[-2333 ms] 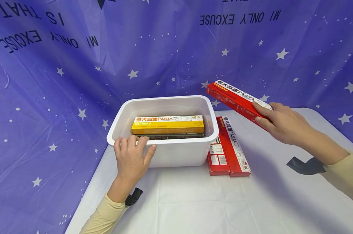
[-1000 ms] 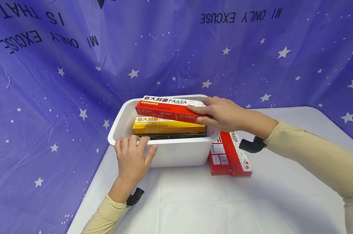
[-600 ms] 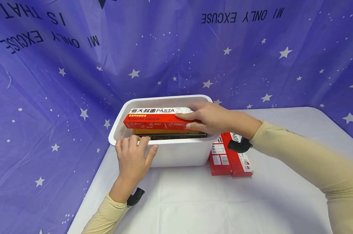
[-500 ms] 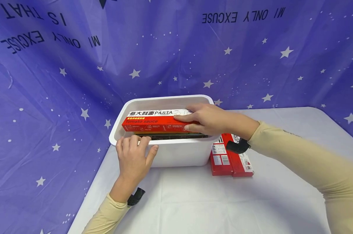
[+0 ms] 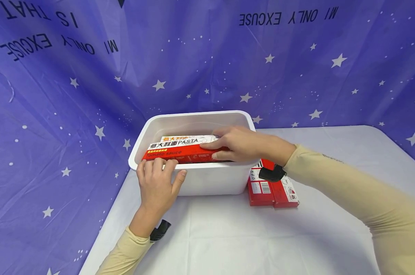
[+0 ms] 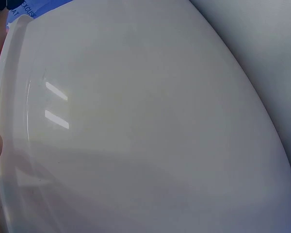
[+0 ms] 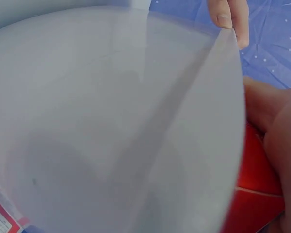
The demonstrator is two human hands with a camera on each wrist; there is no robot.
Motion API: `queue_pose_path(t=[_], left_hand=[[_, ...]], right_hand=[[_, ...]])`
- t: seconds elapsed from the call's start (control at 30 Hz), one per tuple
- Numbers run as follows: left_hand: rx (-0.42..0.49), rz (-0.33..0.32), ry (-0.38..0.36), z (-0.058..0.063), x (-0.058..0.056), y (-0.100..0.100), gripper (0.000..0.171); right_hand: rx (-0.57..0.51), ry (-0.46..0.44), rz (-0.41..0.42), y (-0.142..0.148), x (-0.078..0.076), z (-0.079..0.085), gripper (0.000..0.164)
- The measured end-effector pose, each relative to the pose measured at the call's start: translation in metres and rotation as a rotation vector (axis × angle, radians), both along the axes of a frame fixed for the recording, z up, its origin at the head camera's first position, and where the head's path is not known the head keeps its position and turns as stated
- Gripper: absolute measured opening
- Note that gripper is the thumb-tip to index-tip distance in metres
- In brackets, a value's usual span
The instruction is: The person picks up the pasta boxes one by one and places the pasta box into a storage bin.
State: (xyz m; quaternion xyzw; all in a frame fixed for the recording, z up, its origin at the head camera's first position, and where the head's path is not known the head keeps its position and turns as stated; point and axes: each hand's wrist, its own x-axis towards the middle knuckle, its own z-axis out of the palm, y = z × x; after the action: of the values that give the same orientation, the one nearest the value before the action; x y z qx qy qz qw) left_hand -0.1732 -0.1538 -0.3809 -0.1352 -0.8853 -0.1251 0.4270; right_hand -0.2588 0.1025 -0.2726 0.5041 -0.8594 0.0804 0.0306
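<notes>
A white plastic bin stands on the table with pasta boxes inside. My left hand grips its near rim, fingers over the edge and thumb outside; the right wrist view shows those fingers pinching the rim. Down in the bin, my right hand holds a red tomato sauce pasta box by its right end, thumb on the near side. The box lies close behind the near wall, slightly tilted, its lower part hidden. Behind it shows the top of another pasta box with orange lettering.
Two more red pasta boxes, one label side up and one with a white edge, lie side by side against the bin's right side. A purple star-printed cloth hangs behind the white-covered table.
My right hand has brought the red pasta box from the right over the bin, then down and toward the near wall. It now covers the dark box there. The left hand stays on the rim.
</notes>
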Motion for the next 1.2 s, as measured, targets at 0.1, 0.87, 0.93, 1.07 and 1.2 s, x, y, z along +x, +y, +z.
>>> queue_pose_path(t=[0.1, 0.87, 0.93, 1.07, 1.2], left_hand=[[-0.001, 0.000, 0.000, 0.000, 0.000, 0.000, 0.055], [-0.008, -0.002, 0.024, 0.001, -0.001, 0.000, 0.063], [-0.007, -0.004, 0.027, 0.001, -0.001, 0.000, 0.063], [-0.006, -0.003, 0.029, 0.001, -0.001, 0.001, 0.064], [-0.001, 0.001, 0.036, -0.002, 0.000, 0.002, 0.066]], right_hand=[[0.012, -0.009, -0.007, -0.002, 0.000, -0.002, 0.045], [0.011, -0.094, -0.059, -0.005, -0.009, -0.016, 0.043], [0.006, -0.110, -0.056, -0.004, -0.010, -0.016, 0.043], [-0.002, -0.128, -0.038, -0.005, -0.012, -0.016, 0.043], [-0.006, -0.128, -0.015, -0.006, -0.015, -0.019, 0.041]])
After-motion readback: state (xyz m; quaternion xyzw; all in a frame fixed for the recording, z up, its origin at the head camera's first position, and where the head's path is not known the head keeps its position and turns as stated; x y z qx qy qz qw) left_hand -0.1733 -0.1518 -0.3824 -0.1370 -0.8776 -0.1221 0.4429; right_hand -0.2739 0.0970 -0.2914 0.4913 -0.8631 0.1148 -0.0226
